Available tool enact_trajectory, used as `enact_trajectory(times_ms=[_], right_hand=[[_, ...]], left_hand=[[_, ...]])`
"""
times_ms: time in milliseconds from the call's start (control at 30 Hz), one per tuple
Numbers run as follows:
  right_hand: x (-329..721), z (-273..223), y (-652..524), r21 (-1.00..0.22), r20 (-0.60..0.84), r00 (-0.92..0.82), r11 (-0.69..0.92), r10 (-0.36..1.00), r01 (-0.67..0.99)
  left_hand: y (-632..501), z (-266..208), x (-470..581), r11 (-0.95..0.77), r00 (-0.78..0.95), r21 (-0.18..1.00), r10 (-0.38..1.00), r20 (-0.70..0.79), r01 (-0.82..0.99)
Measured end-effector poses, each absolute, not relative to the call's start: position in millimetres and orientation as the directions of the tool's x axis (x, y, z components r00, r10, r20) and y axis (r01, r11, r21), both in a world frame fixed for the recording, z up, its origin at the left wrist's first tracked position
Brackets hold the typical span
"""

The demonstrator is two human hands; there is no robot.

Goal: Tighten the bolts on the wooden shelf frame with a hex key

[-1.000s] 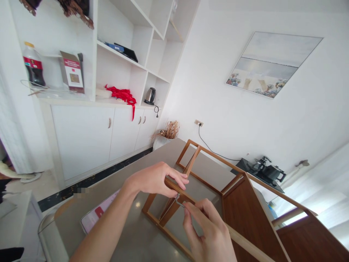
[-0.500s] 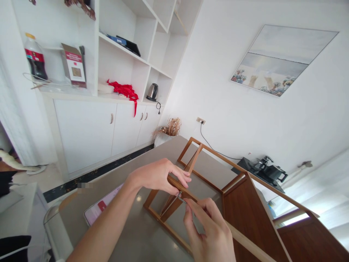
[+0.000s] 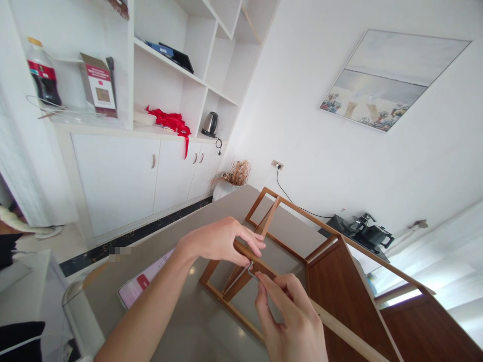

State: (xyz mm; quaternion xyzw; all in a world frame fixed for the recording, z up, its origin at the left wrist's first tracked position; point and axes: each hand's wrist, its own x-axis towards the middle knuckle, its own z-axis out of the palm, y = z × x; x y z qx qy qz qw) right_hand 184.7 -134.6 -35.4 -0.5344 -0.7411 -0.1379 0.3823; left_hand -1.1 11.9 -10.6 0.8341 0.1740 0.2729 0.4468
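At wooden frame (image 3: 241, 254) joint: left hand (image 3: 219, 241) clamps rail; right hand (image 3: 292, 322) pinches hex key (image 3: 252, 270), just below.

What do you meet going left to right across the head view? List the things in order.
Cola bottle → red-and-white box → red cloth → kettle → dried plant → wall socket → black tea set. Low down: phone → left hand → right hand.
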Motion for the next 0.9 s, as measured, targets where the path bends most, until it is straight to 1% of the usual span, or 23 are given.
enact_trajectory(times_ms=[167, 433, 533, 733, 900], right_hand=[[185.6, -36.3, -133.6, -0.216, 0.709, -0.116, 0.371, 0.696, 0.903], [188.2, -35.7, -136.2, -0.256, 0.655, -0.086, 0.327, 0.751, 0.91], [187.5, -34.8, -136.9, -0.228, 0.654, -0.1, 0.321, 0.75, 0.919], [188.3, -37.1, -137.5, -0.132, 0.634, -0.128, 0.27, 0.762, 0.954], [184.1, -49.6, -131.7, -0.133, 0.55, -0.126, 0.235, 0.826, 0.963]], left_hand=[[13.1, -11.7, -0.4, -0.551, 0.793, 0.834, 0.525, 0.308, 0.041], [12.1, -11.8, -0.1, -0.553, 0.786, 0.832, 0.53, 0.319, 0.035], [11.8, -11.2, -0.2, -0.55, 0.789, 0.834, 0.531, 0.31, 0.042], [11.8, -12.4, 0.1, -0.558, 0.78, 0.829, 0.536, 0.323, 0.041], [12.2, -11.9, -0.3, -0.572, 0.787, 0.819, 0.523, 0.328, 0.038]])
